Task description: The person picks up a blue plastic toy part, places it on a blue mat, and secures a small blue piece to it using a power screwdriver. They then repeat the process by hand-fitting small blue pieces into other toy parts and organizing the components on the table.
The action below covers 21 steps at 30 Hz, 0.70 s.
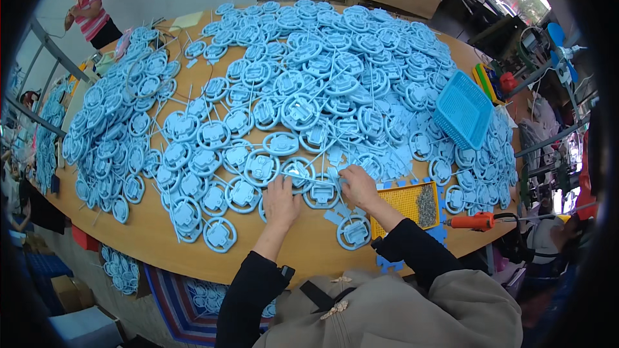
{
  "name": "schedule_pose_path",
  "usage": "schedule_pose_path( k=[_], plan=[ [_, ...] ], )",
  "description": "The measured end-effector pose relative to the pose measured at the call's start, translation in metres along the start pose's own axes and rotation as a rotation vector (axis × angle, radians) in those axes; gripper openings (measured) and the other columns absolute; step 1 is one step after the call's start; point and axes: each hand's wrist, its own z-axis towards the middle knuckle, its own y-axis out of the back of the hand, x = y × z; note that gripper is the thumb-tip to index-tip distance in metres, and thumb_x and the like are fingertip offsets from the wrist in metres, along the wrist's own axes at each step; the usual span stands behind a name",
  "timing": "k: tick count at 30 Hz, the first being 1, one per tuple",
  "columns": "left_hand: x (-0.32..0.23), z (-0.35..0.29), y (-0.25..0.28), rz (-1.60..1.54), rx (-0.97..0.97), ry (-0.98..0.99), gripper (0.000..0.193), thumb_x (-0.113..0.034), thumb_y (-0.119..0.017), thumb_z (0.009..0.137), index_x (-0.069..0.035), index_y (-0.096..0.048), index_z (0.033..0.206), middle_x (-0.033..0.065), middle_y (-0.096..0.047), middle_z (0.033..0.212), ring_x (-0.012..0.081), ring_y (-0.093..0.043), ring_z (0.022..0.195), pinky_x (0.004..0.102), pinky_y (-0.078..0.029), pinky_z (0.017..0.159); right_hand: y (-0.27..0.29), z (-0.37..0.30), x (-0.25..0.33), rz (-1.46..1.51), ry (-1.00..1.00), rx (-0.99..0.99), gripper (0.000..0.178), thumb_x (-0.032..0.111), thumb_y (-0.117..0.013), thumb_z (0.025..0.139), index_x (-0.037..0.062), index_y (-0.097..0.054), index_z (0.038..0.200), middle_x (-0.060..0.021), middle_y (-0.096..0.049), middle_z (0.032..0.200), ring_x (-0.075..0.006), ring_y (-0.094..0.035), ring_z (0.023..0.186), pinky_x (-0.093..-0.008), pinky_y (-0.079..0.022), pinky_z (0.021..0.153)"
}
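Note:
My left hand (282, 203) is closed at the near edge of a light blue wheel-shaped plastic part (298, 173), its fingertips on the rim. To the right, my right hand (358, 187) has its fingers bent together at a small light blue plastic piece (333, 174); the exact grip is partly hidden. Just below and between the hands lies another wheel-shaped part (321, 194). Nearer to me, by my right forearm, a further wheel-shaped part (354, 232) rests on the wooden table (309, 245). Each is a ring with a raised centre, and many have thin rods.
Large heaps of wheel-shaped parts (335, 45) cover the table. On the right are a yellow tray (396, 203) with small metal screws (426, 206) on a blue foam mat (390, 264), an orange electric screwdriver (469, 221) and a blue basket (463, 109). A person (92, 14) stands far left.

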Motion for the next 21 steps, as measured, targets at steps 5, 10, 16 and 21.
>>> schedule_pose_path(
  k=[5, 10, 16, 21],
  plan=[
    [-0.004, 0.009, -0.004, -0.037, 0.084, 0.209, 0.054, -0.027, -0.071, 0.068, 0.0, -0.052, 0.111, 0.019, -0.055, 0.112, 0.037, -0.052, 0.105, 0.0451, -0.043, 0.085, -0.02, 0.035, -0.022, -0.29, 0.115, 0.044, 0.033, 0.01, -0.061, 0.068, 0.007, -0.058, 0.1, -0.0149, -0.056, 0.098, -0.0346, -0.054, 0.093, -0.0448, -0.047, 0.077],
    [-0.023, 0.039, -0.016, -0.028, 0.124, 0.172, 0.064, -0.037, -0.074, 0.068, -0.003, -0.049, 0.116, 0.0192, -0.053, 0.106, 0.0356, -0.053, 0.098, 0.0442, -0.047, 0.079, -0.034, 0.041, -0.028, -0.295, 0.163, -0.136, 0.045, 0.023, -0.074, 0.059, 0.0079, -0.061, 0.099, -0.0101, -0.058, 0.099, -0.0319, -0.053, 0.087, -0.0441, -0.044, 0.072],
    [-0.008, 0.028, -0.023, 0.028, 0.252, 0.035, 0.064, -0.037, -0.075, 0.066, -0.003, -0.049, 0.114, 0.0193, -0.052, 0.112, 0.0355, -0.053, 0.102, 0.0439, -0.046, 0.084, -0.051, 0.049, -0.047, -0.314, 0.286, -0.179, 0.022, 0.02, -0.066, 0.059, 0.0064, -0.064, 0.076, -0.0127, -0.059, 0.079, -0.0342, -0.055, 0.071, -0.0452, -0.045, 0.06],
    [0.005, 0.014, -0.016, -0.141, 0.245, -0.003, 0.072, -0.035, -0.075, 0.066, -0.001, -0.046, 0.121, 0.022, -0.05, 0.113, 0.0373, -0.051, 0.105, 0.0431, -0.045, 0.088, -0.041, 0.044, -0.049, -0.14, 0.296, -0.089, 0.02, 0.017, -0.061, 0.06, 0.007, -0.064, 0.077, -0.0144, -0.06, 0.079, -0.0354, -0.058, 0.071, -0.0462, -0.047, 0.06]
  ],
)
